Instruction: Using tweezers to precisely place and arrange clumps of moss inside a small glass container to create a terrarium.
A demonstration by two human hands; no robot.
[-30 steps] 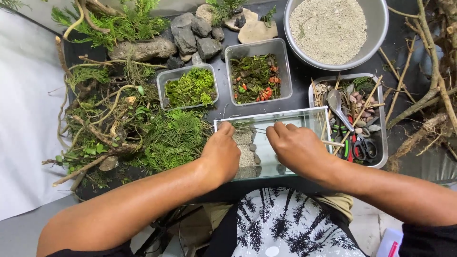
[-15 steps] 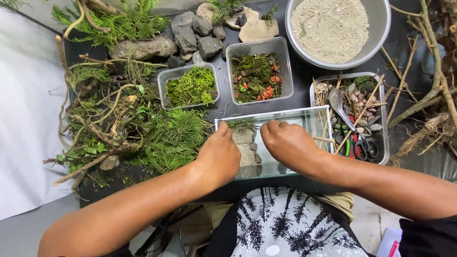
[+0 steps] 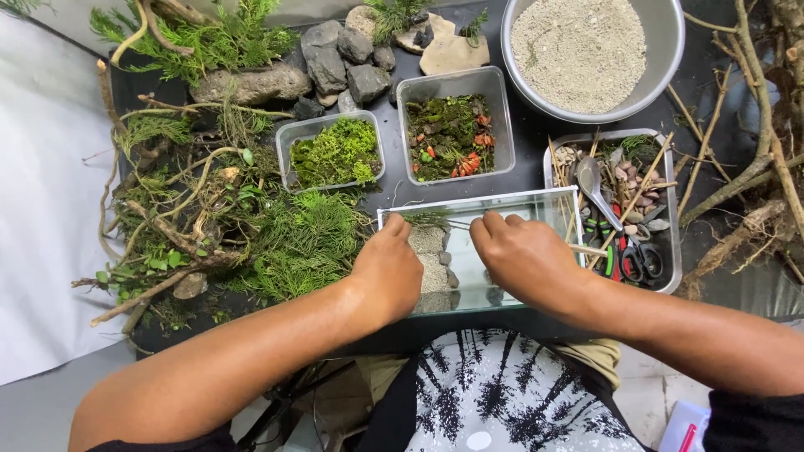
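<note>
Dark table [image 3: 536, 151], mossy clutter all round; left hand [image 3: 387, 272] and right hand [image 3: 523, 255] dip into the clear rectangular glass tank [image 3: 494, 205], gritty sand and grey pebbles inside; whether the fingers pinch anything, can't tell.

Bright, even daylight; soft shadows, sharp focus, perhaps slight edge distortion

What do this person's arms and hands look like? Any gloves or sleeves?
No gloves: the left hand and right hand are bare, with no rings or watch showing. Both forearms are uncovered; dark short sleeves show only near the bottom corners.
</note>
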